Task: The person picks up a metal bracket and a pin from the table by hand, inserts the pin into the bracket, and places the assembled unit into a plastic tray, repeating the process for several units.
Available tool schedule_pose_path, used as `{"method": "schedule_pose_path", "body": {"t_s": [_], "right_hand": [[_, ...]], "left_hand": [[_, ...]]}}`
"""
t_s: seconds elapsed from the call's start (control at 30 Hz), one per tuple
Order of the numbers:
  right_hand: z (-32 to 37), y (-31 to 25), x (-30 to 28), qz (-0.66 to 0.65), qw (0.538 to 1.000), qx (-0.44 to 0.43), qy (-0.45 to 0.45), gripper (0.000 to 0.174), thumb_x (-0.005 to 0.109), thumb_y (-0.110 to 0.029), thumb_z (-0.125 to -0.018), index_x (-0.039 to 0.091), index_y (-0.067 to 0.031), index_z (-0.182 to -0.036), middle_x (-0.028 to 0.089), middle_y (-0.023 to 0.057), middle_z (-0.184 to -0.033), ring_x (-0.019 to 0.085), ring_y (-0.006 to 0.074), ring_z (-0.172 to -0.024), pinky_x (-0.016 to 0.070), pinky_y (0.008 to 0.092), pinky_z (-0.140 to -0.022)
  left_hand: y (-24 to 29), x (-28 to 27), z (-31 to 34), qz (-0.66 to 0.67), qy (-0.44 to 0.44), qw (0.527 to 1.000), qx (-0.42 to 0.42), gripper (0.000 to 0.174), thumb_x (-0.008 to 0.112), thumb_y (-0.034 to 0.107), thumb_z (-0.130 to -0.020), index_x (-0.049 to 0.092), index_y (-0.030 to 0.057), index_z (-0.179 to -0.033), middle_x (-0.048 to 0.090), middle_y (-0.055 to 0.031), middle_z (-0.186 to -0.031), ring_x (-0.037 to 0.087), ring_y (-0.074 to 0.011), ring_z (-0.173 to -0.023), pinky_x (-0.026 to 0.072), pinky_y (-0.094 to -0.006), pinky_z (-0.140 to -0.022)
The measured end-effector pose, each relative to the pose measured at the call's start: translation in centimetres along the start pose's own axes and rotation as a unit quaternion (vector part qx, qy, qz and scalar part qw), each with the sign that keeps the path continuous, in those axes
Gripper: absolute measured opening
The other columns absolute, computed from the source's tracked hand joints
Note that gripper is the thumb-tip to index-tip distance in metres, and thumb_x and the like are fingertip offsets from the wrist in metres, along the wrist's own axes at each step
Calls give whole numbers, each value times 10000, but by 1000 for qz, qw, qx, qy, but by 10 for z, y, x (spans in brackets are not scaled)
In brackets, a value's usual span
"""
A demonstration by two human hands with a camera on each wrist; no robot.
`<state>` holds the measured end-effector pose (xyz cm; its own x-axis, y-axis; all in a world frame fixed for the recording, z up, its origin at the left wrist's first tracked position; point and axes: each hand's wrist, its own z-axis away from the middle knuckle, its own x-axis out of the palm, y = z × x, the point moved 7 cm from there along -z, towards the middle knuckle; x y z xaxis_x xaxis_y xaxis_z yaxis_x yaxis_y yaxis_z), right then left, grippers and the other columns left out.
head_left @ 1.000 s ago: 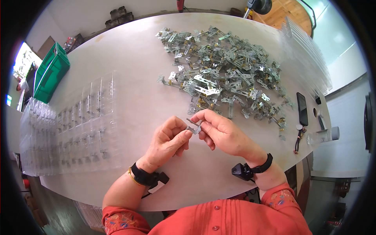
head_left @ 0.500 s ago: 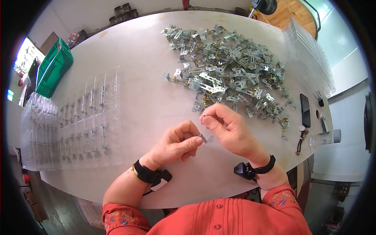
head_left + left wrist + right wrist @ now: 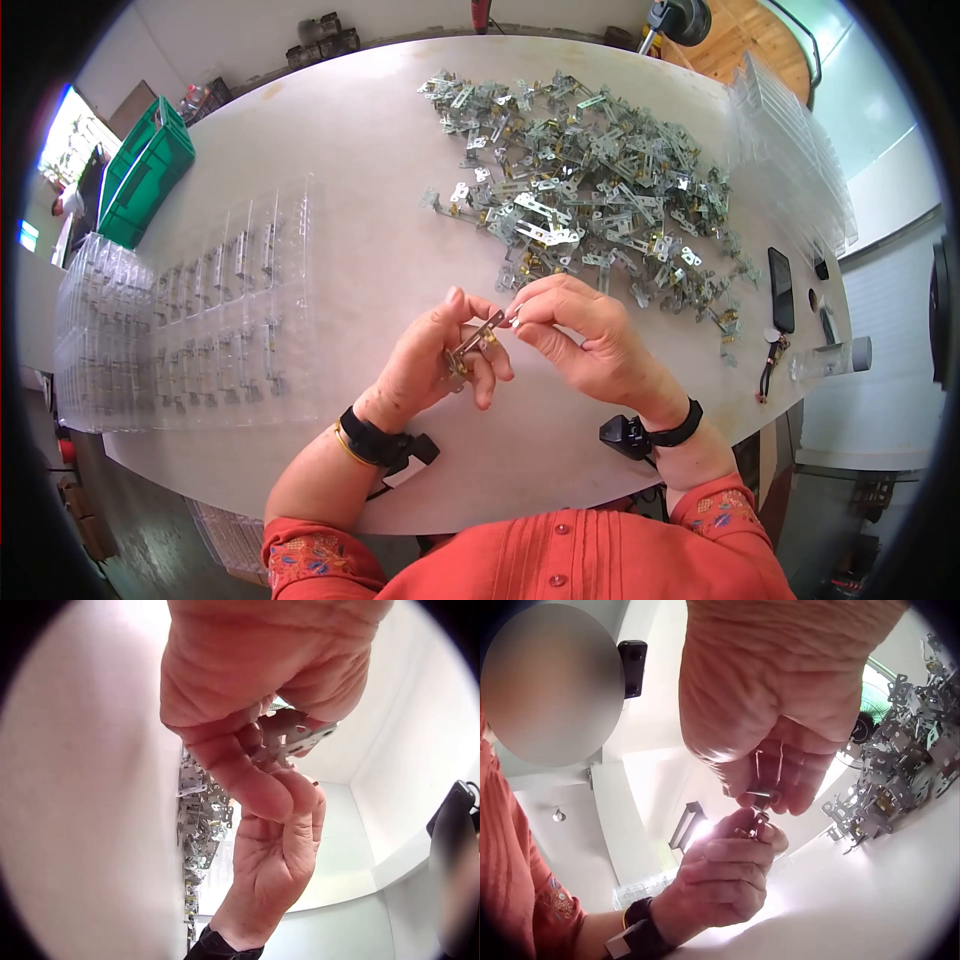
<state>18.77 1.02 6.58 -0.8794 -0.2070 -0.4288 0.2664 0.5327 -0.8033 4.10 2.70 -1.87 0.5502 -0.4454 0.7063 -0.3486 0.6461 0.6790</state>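
My left hand [image 3: 425, 350] holds a thin slotted metal bracket [image 3: 478, 343] with a brass-coloured part on it, slanting up toward the right. At the bracket's upper end, my right hand [image 3: 605, 345] pinches a small shiny metal piece [image 3: 760, 795] between thumb and fingers. Both hands meet above the table, fingertips close together. In the left wrist view, the bracket's perforated plate [image 3: 289, 739] shows between the left fingers, with the right hand beyond. Just past the hands spreads a heap of similar metal brackets [image 3: 600, 160], some with brass-coloured parts.
Clear plastic trays [image 3: 308, 260] holding rows of brackets lie at the left, stacked at the far side. A green crate [image 3: 150, 180] stands behind them. More clear trays [image 3: 795, 150] lean at the right, near a phone [image 3: 781, 290], a strap [image 3: 768, 372] and a bottle [image 3: 830, 362].
The bracket has turned in my left hand, so its long side and brass part now show. My right hand, apart half a second ago, has come back to the bracket's end.
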Motion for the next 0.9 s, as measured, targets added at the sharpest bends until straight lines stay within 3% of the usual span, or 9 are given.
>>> {"method": "schedule_pose_path", "body": {"t_s": [0.07, 0.1, 0.17, 0.2, 0.4, 0.6, 0.67, 0.77, 0.9], "right_hand": [[3, 10, -10, -43, 996, 50, 61, 53, 669, -40, -977, 650, -20, -1021, 671, 62, -1013, 657, 167, -960, 544, 303, -799], [3, 9, -9, -42, 996, 48, 61, 53, 669, -40, -977, 650, -20, -1021, 671, 62, -1013, 657, 167, -960, 544, 303, -799], [8, 24, -12, -213, 957, 149, 128, 83, 624, -77, -1023, 642, -11, -1070, 670, 40, -1014, 658, 117, -943, 555, 279, -821], [7, 25, -12, -212, 958, 147, 128, 83, 624, -77, -1023, 642, -11, -1070, 670, 40, -1014, 658, 117, -943, 555, 279, -821], [13, 41, -3, -294, 917, 224, 153, 131, 597, -118, -1048, 644, -6, -1099, 680, 32, -1002, 675, 110, -924, 560, 265, -845], [15, 42, 5, -238, 932, 255, 94, 119, 621, -119, -1034, 649, -14, -1084, 676, 16, -973, 667, 103, -881, 558, 260, -826], [8, 21, -7, -20, 983, 145, 111, 109, 614, -115, -1039, 642, -17, -1079, 657, 27, -973, 610, 80, -809, 520, 234, -738], [5, 3, -14, 99, 982, 80, 137, 66, 647, -76, -1007, 646, -34, -1057, 633, 19, -834, 570, 72, -721, 494, 243, -627], [13, 19, 1, -62, 977, 178, 96, 78, 655, -75, -1001, 649, -41, -1071, 610, 34, -788, 531, 66, -687, 453, 248, -584]], "left_hand": [[0, -4, -4, 79, -54, 994, 51, 487, 442, 421, -1073, 514, 8, -1321, 696, -245, -1074, 734, -302, -759, 576, -403, -656], [-1, -1, -4, 78, -56, 994, 52, 487, 442, 421, -1073, 514, 8, -1321, 696, -245, -1074, 734, -302, -759, 576, -403, -656], [13, -5, -4, -25, 22, 984, 176, 470, 465, 335, -1067, 465, 15, -1411, 603, -284, -1306, 717, -363, -1000, 590, -433, -803], [15, -3, -3, -51, -7, 982, 181, 472, 527, 212, -1047, 440, 23, -1470, 553, -229, -1426, 606, -355, -1260, 535, -457, -977], [17, -3, -2, -56, 19, 965, 255, 446, 526, 166, -1069, 463, 34, -1490, 546, -138, -1474, 507, -300, -1381, 470, -442, -1080], [14, -22, -3, -69, 58, 968, 233, 333, 535, 213, -1073, 597, 17, -1334, 655, -164, -1317, 606, -280, -1262, 481, -428, -1074], [15, -22, -2, -95, 76, 965, 232, 298, 533, 210, -1076, 622, 18, -1286, 686, -160, -1240, 644, -271, -1188, 501, -413, -1034], [15, -19, 0, -150, 107, 960, 210, 255, 530, 201, -1079, 658, 19, -1204, 723, -135, -1088, 697, -242, -1037, 533, -372, -941], [14, -13, 2, -193, 136, 958, 162, 230, 530, 192, -1077, 662, 12, -1136, 700, -65, -895, 689, -175, -833, 533, -299, -813]]}}
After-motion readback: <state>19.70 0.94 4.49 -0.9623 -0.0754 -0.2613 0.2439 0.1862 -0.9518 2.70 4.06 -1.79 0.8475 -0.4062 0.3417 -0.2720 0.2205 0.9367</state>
